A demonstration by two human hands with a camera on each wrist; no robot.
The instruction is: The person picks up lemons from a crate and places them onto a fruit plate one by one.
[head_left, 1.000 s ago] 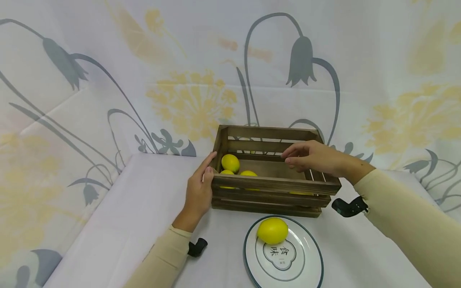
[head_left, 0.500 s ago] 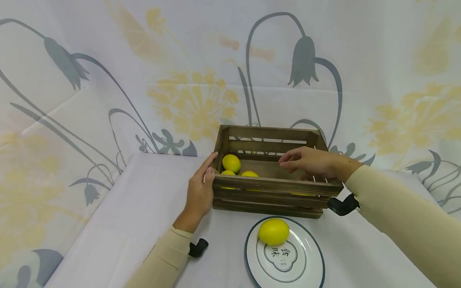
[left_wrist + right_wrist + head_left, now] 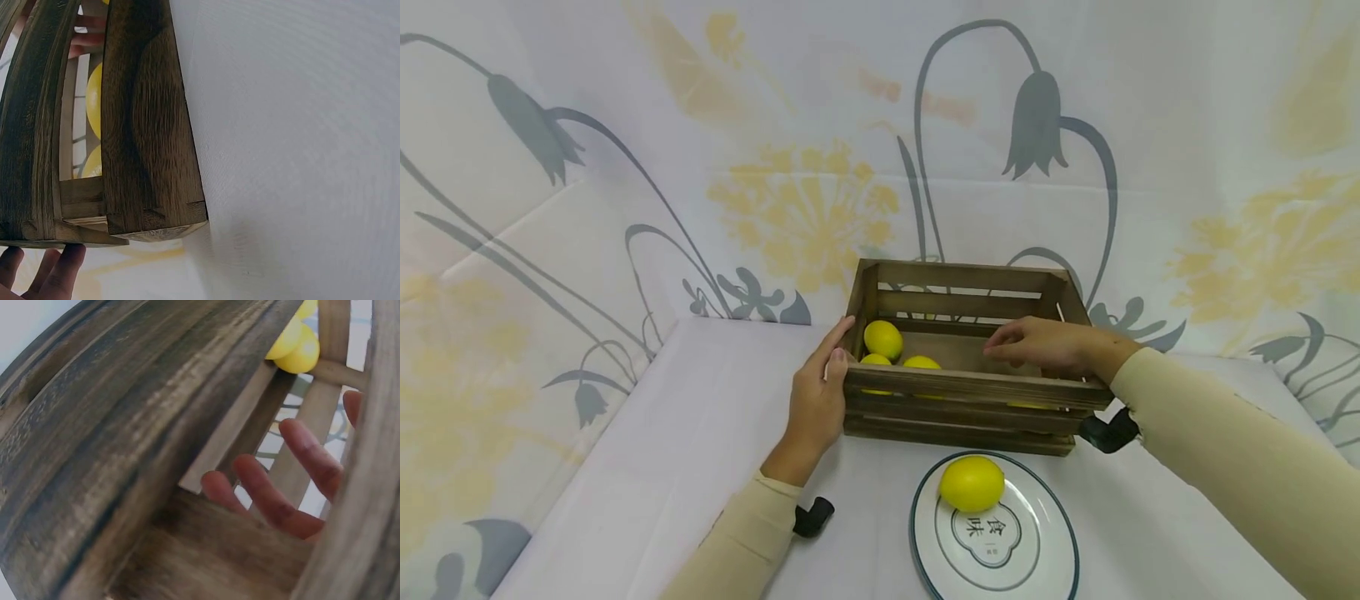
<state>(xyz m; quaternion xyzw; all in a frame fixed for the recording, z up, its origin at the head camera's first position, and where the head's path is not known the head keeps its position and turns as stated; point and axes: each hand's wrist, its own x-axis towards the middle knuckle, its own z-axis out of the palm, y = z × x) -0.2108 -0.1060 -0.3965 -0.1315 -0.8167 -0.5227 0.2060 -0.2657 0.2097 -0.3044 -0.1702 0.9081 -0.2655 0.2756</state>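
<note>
Your white table (image 3: 715, 417) is standing before a flowery cloth (image 3: 647, 167). A plate (image 3: 1056, 542), bottom middle, is showing 食 and 味, and a lemon (image 3: 972, 483) is lying on it. More lemons (image 3: 883, 340) are lying left inside the wooden crate (image 3: 962, 383), mid-frame. Your left hand (image 3: 815, 402) is pressing the crate's left end with straight fingers (image 3: 65, 269). Your right hand (image 3: 1052, 343) is hovering inside; the right wrist view is showing its fingers (image 3: 265, 494) loose and apart, holding nothing.
</note>
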